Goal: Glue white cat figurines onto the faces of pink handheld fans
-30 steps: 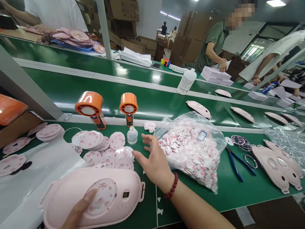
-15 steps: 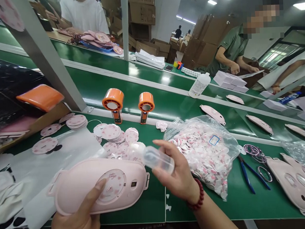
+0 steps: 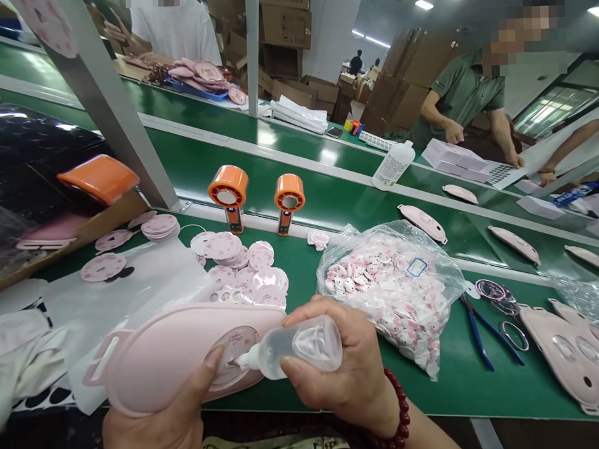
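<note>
My left hand (image 3: 173,406) grips a pink oval plastic casing (image 3: 157,360) from below, thumb on its front beside a round printed disc (image 3: 235,344). In my right hand (image 3: 348,367) is a small clear squeeze bottle (image 3: 304,347), tilted so its white nozzle meets or nearly meets the disc. I cannot tell whether liquid is coming out. Behind the casing lie several loose round printed discs (image 3: 224,247). To the right of the bottle rests a clear plastic bag (image 3: 395,293) full of small white and pink pieces.
Two orange handheld fans (image 3: 228,191) stand by the belt edge. Blue-handled pliers (image 3: 477,336), metal rings (image 3: 513,335) and more pink casings (image 3: 559,353) lie at right. A white bottle (image 3: 394,165) stands by the rail. A metal post (image 3: 109,107) rises at left. Co-workers sit across the belt.
My right hand has brought the bottle left and down, turning its nozzle to the disc on the casing. My left hand has tilted the casing. Across the belt, a co-worker's hand has moved a sheet lower.
</note>
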Available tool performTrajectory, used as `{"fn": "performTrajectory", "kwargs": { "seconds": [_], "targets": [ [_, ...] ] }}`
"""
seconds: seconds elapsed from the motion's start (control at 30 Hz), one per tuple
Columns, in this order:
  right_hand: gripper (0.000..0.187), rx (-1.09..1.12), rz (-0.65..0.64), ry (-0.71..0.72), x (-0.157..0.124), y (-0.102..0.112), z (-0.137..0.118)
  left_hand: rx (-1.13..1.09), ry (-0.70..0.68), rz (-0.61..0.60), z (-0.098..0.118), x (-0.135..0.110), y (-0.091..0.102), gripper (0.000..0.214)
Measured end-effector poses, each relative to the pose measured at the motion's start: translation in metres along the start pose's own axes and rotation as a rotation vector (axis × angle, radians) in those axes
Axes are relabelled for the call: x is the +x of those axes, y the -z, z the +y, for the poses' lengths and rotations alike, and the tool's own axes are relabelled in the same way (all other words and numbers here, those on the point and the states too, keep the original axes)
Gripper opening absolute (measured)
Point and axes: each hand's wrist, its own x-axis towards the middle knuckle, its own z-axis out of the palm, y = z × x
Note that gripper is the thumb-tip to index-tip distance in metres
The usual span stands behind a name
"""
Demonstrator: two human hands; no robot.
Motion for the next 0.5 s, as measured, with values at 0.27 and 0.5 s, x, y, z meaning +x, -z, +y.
{"fn": "performTrajectory", "kwargs": {
  "seconds": [0.27,0.5],
  "targets": [
    [0.016,-0.040,0.012,-0.001,0.001,0.000,0.000,0.204,-0.189,0.029,0.016,0.011,0.011,0.033],
    [0.014,-0.040,0.017,-0.051,-0.003,0.002,0.002,-0.269,0.299,0.090,0.042,0.012,0.000,0.030]
  ]
}}
